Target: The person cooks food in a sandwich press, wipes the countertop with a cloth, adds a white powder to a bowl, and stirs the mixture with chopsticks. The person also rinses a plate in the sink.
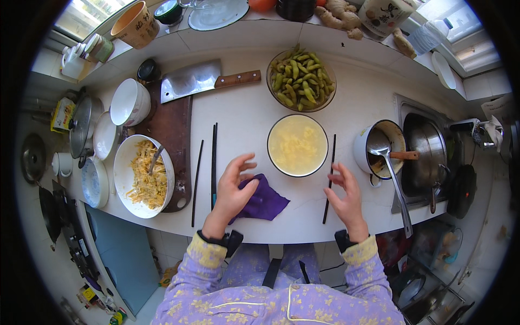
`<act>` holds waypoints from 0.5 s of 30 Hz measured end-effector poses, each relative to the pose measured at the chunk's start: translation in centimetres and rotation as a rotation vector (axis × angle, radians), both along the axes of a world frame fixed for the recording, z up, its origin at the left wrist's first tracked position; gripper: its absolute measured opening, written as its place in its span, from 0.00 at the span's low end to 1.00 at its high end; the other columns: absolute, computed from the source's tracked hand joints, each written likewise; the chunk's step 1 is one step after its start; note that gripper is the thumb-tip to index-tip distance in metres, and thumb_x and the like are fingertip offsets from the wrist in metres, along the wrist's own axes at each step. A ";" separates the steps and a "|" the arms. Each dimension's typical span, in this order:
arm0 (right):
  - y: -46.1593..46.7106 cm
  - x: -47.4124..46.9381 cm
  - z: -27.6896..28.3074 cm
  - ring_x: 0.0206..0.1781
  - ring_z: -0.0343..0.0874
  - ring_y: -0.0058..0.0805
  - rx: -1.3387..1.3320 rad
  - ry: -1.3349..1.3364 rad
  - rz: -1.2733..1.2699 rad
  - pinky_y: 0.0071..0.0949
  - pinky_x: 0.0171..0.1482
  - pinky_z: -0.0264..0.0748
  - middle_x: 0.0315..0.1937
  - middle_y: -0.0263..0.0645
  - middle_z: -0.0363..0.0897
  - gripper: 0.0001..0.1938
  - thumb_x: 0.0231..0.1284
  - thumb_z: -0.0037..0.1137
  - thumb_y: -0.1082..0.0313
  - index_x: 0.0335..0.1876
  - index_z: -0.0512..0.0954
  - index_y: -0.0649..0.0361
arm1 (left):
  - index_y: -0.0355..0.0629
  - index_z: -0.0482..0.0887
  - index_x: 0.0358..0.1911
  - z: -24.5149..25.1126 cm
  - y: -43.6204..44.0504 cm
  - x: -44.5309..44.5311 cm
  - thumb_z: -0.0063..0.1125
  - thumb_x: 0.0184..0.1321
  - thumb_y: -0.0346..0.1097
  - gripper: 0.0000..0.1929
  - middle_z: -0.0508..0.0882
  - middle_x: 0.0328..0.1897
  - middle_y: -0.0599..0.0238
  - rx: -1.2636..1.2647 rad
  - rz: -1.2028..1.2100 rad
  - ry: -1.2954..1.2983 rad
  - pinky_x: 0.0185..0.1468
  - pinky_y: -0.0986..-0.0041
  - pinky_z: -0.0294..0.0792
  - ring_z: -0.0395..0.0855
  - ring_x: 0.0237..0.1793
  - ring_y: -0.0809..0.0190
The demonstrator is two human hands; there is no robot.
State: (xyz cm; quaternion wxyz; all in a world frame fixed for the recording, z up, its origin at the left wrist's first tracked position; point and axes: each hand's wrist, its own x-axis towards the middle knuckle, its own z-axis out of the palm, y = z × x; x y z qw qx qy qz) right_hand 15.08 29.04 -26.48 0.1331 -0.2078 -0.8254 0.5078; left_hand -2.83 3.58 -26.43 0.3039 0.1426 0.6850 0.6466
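Observation:
My left hand (233, 191) is over the counter's front part, fingers apart and holding nothing. A purple cloth (266, 200) lies flat beside it, partly hidden behind its thumb. On the right, my right hand (345, 191) is also empty with spread fingers, close to a single black chopstick (334, 152). Between and beyond the hands stands a dark-rimmed bowl of pale yellow soup (297, 145) with what looks like egg shreds. A pair of dark chopsticks (214, 162) lies left of my left hand, with another single chopstick (198, 183) farther left.
Edamame pods fill a glass bowl (301, 81) behind the soup. A cleaver (193, 81) rests partly on a wooden cutting board (178, 122). Left is a white bowl of shredded food (148, 174). An enamel pot (363, 142) holding a ladle (394, 183) stands beside the sink (400, 109).

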 end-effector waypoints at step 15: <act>0.2 -2.1 0.3 0.63 0.80 0.36 -0.085 -0.026 0.076 0.32 0.61 0.78 0.70 0.45 0.70 0.45 0.55 0.70 0.73 0.79 0.57 0.60 | 0.36 0.66 0.72 0.4 2.3 1.9 0.58 0.61 0.22 0.33 0.71 0.72 0.54 0.015 0.081 0.057 0.69 0.65 0.70 0.72 0.71 0.54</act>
